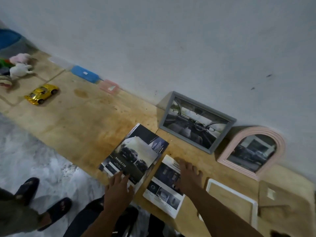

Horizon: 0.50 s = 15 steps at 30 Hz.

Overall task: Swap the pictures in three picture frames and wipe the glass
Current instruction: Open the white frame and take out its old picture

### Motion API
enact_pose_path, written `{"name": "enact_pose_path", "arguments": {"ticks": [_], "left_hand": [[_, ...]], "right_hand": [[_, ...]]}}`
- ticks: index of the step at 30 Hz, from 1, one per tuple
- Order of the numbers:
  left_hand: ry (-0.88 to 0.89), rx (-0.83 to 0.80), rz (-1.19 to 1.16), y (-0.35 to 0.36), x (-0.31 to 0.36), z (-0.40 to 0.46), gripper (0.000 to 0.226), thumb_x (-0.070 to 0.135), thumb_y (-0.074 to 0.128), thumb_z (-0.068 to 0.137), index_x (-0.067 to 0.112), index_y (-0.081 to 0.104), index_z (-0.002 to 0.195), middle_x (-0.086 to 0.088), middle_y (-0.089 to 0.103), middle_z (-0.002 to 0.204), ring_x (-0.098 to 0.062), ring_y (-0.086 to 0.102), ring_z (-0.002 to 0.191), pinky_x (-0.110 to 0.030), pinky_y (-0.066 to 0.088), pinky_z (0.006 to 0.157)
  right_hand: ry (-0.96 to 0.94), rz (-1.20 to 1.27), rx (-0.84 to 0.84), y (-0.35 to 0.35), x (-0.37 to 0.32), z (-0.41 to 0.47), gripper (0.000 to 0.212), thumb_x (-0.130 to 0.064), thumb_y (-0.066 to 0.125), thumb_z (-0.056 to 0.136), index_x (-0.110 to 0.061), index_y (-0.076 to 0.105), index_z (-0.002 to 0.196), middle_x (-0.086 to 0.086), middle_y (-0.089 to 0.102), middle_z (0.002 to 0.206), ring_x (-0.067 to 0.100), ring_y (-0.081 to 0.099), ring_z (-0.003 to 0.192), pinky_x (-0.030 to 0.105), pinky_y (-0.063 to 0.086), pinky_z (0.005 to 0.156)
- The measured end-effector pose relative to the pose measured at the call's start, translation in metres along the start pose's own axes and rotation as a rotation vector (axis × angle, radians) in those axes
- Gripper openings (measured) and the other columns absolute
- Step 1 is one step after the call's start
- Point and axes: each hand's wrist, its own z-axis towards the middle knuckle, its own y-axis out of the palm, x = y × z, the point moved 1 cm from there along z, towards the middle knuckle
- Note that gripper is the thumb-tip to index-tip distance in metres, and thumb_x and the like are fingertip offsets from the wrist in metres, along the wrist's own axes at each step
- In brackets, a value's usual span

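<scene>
A grey rectangular picture frame (196, 120) with a car-interior picture leans on the wall. Right of it leans a pink arched frame (253, 151) holding a dark picture. A white frame (232, 200) lies flat and empty near the table's front edge, with its brown backing board (280, 197) beside it. A car brochure page (135, 154) lies flat; my left hand (118, 190) presses on its near corner, fingers spread. A second printed page (164, 187) lies to the right, with my right hand (188, 175) flat on it.
The wooden table (82, 117) runs along a grey wall. Far left stand a gold toy car (41, 94), plush toys (19, 65), a blue case (84, 74) and a pink box (109, 87). Another person's sandalled feet (42, 202) stand on the floor at left.
</scene>
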Motion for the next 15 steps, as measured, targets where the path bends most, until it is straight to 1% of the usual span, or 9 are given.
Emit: {"name": "enact_pose_path", "arguments": {"ticks": [1, 3, 6, 9, 11, 13, 15], "left_hand": [[0.002, 0.007, 0.023, -0.001, 0.0, 0.0, 0.061, 0.053, 0.054, 0.093, 0.031, 0.048, 0.149, -0.004, 0.037, 0.161, -0.032, 0.034, 0.147, -0.052, 0.044, 0.111], [0.008, 0.009, 0.067, -0.003, 0.001, 0.001, 0.06, 0.053, 0.056, 0.093, 0.031, 0.048, 0.148, -0.003, 0.038, 0.16, -0.031, 0.037, 0.145, -0.049, 0.046, 0.109], [0.038, 0.022, 0.112, -0.01, 0.003, 0.005, 0.059, 0.053, 0.059, 0.091, 0.032, 0.05, 0.145, 0.0, 0.042, 0.156, -0.028, 0.04, 0.142, -0.045, 0.045, 0.107], [0.027, 0.027, 0.162, -0.018, 0.005, 0.013, 0.054, 0.054, 0.059, 0.09, 0.036, 0.05, 0.14, 0.002, 0.049, 0.147, -0.025, 0.046, 0.136, -0.043, 0.045, 0.104], [0.066, 0.056, 0.163, -0.021, 0.009, 0.021, 0.047, 0.052, 0.06, 0.086, 0.032, 0.061, 0.128, -0.002, 0.059, 0.131, -0.029, 0.055, 0.123, -0.046, 0.051, 0.094], [0.16, 0.086, 0.168, -0.02, 0.021, 0.032, 0.044, 0.053, 0.053, 0.083, 0.024, 0.07, 0.112, -0.007, 0.063, 0.114, -0.033, 0.061, 0.106, -0.047, 0.055, 0.081], [0.255, 0.128, 0.161, -0.018, 0.045, 0.038, 0.045, 0.053, 0.048, 0.083, 0.022, 0.07, 0.107, -0.009, 0.062, 0.112, -0.035, 0.061, 0.1, -0.047, 0.056, 0.078]], "right_hand": [[0.0, 0.018, 0.004, -0.001, 0.0, 0.001, 0.099, -0.047, 0.076, 0.081, -0.034, 0.014, 0.156, 0.008, 0.036, 0.148, 0.034, 0.038, 0.137, 0.057, 0.032, 0.111], [0.008, 0.11, 0.013, -0.002, 0.0, -0.001, 0.092, -0.041, 0.078, 0.08, -0.034, 0.021, 0.151, 0.007, 0.04, 0.141, 0.033, 0.045, 0.131, 0.055, 0.04, 0.105], [0.081, 0.338, -0.011, -0.003, 0.005, -0.005, 0.08, -0.038, 0.081, 0.078, -0.027, 0.034, 0.142, 0.007, 0.048, 0.13, 0.031, 0.06, 0.116, 0.049, 0.052, 0.096], [0.147, 0.622, -0.095, -0.009, 0.027, -0.013, 0.076, -0.03, 0.09, 0.069, -0.016, 0.049, 0.131, 0.007, 0.061, 0.124, 0.025, 0.062, 0.106, 0.039, 0.055, 0.086], [0.18, 0.866, -0.107, -0.016, 0.049, -0.023, 0.065, -0.023, 0.093, 0.067, -0.01, 0.058, 0.121, 0.009, 0.068, 0.116, 0.022, 0.067, 0.097, 0.037, 0.059, 0.077], [0.227, 1.103, -0.048, -0.024, 0.074, -0.04, 0.053, -0.015, 0.092, 0.07, -0.008, 0.064, 0.115, 0.011, 0.075, 0.106, 0.024, 0.074, 0.088, 0.034, 0.062, 0.07], [0.269, 1.265, 0.039, -0.029, 0.101, -0.06, 0.047, -0.014, 0.091, 0.072, -0.008, 0.068, 0.113, 0.01, 0.079, 0.099, 0.026, 0.077, 0.084, 0.034, 0.062, 0.066]]}}
